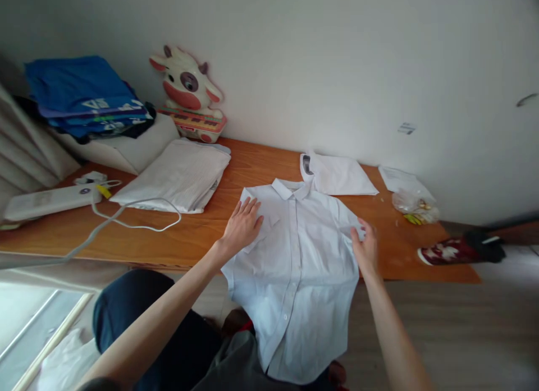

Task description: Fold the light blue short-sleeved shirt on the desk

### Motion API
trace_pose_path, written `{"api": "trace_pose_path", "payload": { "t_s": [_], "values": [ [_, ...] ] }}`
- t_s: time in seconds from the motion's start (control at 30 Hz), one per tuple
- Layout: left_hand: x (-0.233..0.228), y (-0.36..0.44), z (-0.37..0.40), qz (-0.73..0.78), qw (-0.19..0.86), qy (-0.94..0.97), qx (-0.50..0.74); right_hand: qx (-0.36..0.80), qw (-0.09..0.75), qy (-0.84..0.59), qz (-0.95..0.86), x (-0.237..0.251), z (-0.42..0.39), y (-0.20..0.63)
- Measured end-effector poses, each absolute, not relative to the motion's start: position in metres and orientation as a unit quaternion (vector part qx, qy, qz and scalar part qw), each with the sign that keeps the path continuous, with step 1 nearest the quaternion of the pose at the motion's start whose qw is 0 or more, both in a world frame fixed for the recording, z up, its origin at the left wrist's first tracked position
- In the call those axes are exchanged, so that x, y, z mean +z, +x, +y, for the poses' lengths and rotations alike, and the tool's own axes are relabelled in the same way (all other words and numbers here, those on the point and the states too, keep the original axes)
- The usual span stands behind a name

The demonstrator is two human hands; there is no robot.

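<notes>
Left hand [243, 225] is down flat, fingers spread and pressed on the chest side of the shirt [295, 267], just beside the small breast pocket. Nothing pinched there, just a flat palm weighing the cloth down. Over on the other side, the right hand [364, 246] has its fingers closed on the edge of the short sleeve, a little fold of fabric caught between thumb and fingertips.

The shirt itself: pale, almost white with a faint blue cast, short-sleeved, buttoned up the front, a row of small white buttons running down the placket. Collar is laid open and points toward the wall. It lies face up, the upper half on the wooden table [236, 172], the lower half hanging off the near edge and draping down toward the person's lap. The fabric looks smooth across the chest, with soft creases lower down where it hangs.

Moving outward: just beyond the collar sits a folded white garment [337, 176], touching or very nearly touching the shirt. To the left, well apart, a folded white stack [177, 178] with a white cable [138, 220] looping in front of it. A cow-shaped toy [189, 93] leans against the wall behind. Far right on the table, a crumpled clear bag [415, 203].
</notes>
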State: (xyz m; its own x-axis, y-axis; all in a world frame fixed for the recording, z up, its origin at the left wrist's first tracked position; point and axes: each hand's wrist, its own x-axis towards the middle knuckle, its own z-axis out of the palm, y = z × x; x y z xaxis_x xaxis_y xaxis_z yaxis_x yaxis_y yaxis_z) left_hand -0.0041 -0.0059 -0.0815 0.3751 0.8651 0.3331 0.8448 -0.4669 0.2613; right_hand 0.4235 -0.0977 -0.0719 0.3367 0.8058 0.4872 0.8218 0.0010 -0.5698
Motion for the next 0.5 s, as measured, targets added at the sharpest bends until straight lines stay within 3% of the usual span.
{"api": "trace_pose_path", "payload": {
  "t_s": [0.07, 0.2, 0.33, 0.43, 0.5],
  "values": [
    [-0.093, 0.009, 0.005, 0.528, 0.024, 0.824, 0.204, -0.033, 0.346, -0.767, -0.540, -0.079, -0.088, 0.477],
    [-0.111, 0.014, 0.011, 0.540, 0.005, 0.817, 0.204, 0.050, 0.229, -0.828, -0.509, -0.082, -0.065, 0.517],
    [-0.116, 0.009, 0.008, 0.552, -0.016, 0.803, 0.224, 0.096, 0.254, -0.794, -0.544, -0.061, -0.048, 0.512],
    [-0.121, 0.009, 0.010, 0.558, -0.026, 0.792, 0.247, 0.120, 0.303, -0.743, -0.585, -0.020, -0.048, 0.496],
    [-0.126, 0.010, 0.014, 0.561, -0.028, 0.786, 0.260, 0.196, 0.323, -0.674, -0.635, 0.012, -0.057, 0.475]
  ]
}}
